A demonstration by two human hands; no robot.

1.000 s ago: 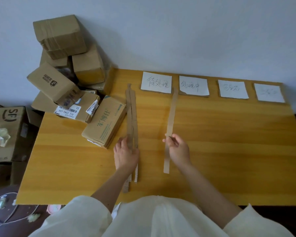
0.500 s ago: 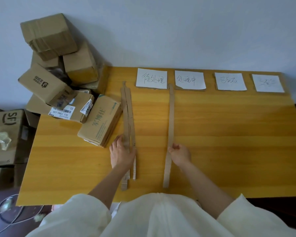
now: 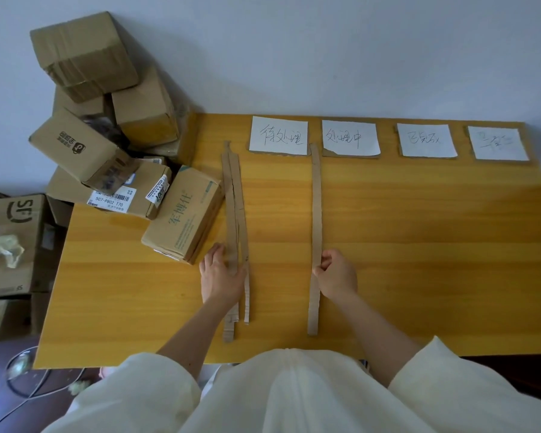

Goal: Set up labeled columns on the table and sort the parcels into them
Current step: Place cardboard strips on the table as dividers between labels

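Note:
Several white handwritten labels lie along the far edge of the yellow wooden table [image 3: 419, 245]; the leftmost label [image 3: 278, 135] and the second label [image 3: 350, 138] flank the top of a long cardboard strip [image 3: 316, 214]. My right hand [image 3: 336, 273] pinches that strip near its lower part; it runs from the labels toward me. My left hand [image 3: 221, 273] presses flat on a bundle of cardboard strips [image 3: 235, 207] lying parallel to the left. Brown parcels [image 3: 181, 217] are heaped at the table's left end.
More parcels are stacked against the wall at the far left [image 3: 82, 54]. A large SF carton [image 3: 13, 242] with crumpled plastic stands on the floor to the left. A cable [image 3: 28, 389] lies on the dark floor.
The single strip has slid toward me and straightened between the first two labels. My right hand moved down along it. My left hand stayed on the bundle.

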